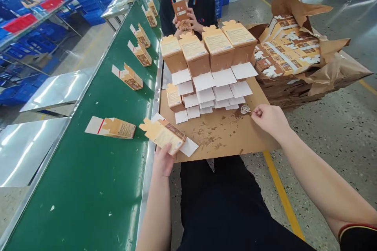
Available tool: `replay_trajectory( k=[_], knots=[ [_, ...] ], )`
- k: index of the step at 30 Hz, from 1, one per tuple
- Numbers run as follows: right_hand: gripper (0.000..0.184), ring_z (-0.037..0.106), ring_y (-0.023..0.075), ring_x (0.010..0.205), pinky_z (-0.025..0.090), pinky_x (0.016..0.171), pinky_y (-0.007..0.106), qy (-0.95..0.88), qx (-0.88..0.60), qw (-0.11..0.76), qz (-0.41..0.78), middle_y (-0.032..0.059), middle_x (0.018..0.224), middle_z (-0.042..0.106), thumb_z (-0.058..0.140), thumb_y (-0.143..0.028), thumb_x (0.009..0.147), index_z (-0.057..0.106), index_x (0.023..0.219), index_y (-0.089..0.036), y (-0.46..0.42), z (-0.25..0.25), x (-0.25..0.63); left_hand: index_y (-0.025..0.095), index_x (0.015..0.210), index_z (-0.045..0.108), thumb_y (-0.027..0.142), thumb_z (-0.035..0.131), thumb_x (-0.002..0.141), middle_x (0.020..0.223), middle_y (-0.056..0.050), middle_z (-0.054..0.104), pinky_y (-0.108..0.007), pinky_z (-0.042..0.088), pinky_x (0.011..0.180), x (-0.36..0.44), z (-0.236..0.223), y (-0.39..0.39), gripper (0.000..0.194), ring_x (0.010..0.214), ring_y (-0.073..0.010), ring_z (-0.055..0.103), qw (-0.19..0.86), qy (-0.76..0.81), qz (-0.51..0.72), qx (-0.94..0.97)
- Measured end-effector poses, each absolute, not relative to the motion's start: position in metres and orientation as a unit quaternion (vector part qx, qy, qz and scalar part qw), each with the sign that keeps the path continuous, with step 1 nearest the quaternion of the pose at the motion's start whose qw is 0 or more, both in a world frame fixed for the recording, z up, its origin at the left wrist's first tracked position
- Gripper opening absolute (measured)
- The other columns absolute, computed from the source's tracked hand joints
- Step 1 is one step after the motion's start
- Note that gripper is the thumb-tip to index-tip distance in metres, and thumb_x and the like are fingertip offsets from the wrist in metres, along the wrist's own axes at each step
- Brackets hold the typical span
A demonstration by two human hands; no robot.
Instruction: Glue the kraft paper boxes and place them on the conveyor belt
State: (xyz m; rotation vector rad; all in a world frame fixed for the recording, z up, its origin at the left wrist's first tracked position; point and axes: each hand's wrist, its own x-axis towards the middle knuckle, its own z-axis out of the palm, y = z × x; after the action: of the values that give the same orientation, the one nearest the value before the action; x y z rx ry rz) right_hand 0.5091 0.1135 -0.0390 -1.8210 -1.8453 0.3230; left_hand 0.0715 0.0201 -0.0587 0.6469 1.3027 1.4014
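Observation:
My left hand (163, 160) grips a tan folded carton (165, 133) by its near end, held over the edge between the green conveyor belt (88, 188) and the brown cardboard board (224, 133) on my lap. My right hand (269, 119) is pinched on a small clear round sticker (245, 109) at the board's right side. Just behind it, several upright cartons (206, 47) with white flaps hanging open stand stacked in rows on the board.
Several folded cartons (118, 127) lie spaced along the belt. A person in dark clothing sits across, hands (188, 19) on a carton. Flat carton blanks in torn brown paper (294, 51) lie at right. Blue crates stand at the back.

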Motion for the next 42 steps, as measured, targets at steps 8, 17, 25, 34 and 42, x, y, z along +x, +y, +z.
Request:
replay_trajectory(
  k=[8,17,25,34,42],
  knots=[
    [0.018,0.066,0.0201,0.06,0.056,0.061,0.035,-0.666,-0.656,0.339,0.108,0.0033,0.068,0.07,0.077,-0.026,0.094,0.07,0.078,-0.027,0.08,-0.029,0.497,0.024,0.129,0.07,0.056,0.108,0.065,0.142,-0.018,0.078,-0.049,0.061,0.117,0.089,-0.075,0.024,0.081,0.135,-0.0351,0.076,0.474,0.573,0.599,0.297],
    [0.021,0.065,0.0153,0.06,0.053,0.059,0.027,-0.75,-0.454,0.366,0.314,-0.0004,0.072,0.07,0.063,-0.017,0.101,0.068,0.082,-0.025,-0.001,-0.082,0.349,0.024,0.121,0.064,0.054,0.108,0.065,0.135,-0.016,0.08,-0.048,0.062,0.114,0.095,-0.085,0.029,0.077,0.126,-0.0303,0.079,0.448,0.598,0.587,0.311],
    [0.023,0.064,0.0172,0.062,0.048,0.061,0.028,-0.768,-0.464,0.347,0.27,0.0008,0.071,0.069,0.06,-0.018,0.102,0.062,0.081,-0.026,0.011,-0.096,0.349,0.025,0.12,0.062,0.056,0.107,0.065,0.132,-0.015,0.079,-0.049,0.063,0.113,0.102,-0.074,0.029,0.077,0.127,-0.0321,0.078,0.429,0.603,0.587,0.328],
    [0.022,0.065,0.0172,0.056,0.059,0.058,0.03,-0.663,-0.55,0.437,0.257,0.0007,0.067,0.071,0.068,-0.033,0.102,0.074,0.081,-0.026,0.012,-0.074,0.388,0.028,0.123,0.053,0.036,0.105,0.064,0.122,-0.01,0.074,-0.046,0.066,0.097,0.131,-0.084,-0.003,0.079,0.116,-0.0332,0.079,0.301,0.684,0.503,0.433],
    [0.022,0.066,0.0168,0.053,0.06,0.055,0.029,-0.658,-0.54,0.462,0.247,0.0005,0.065,0.072,0.072,-0.034,0.101,0.076,0.082,-0.025,0.005,-0.07,0.394,0.029,0.128,0.054,0.032,0.099,0.071,0.123,-0.01,0.076,-0.045,0.066,0.092,0.142,-0.083,-0.005,0.072,0.113,-0.0335,0.08,0.284,0.709,0.462,0.451]
  ],
)
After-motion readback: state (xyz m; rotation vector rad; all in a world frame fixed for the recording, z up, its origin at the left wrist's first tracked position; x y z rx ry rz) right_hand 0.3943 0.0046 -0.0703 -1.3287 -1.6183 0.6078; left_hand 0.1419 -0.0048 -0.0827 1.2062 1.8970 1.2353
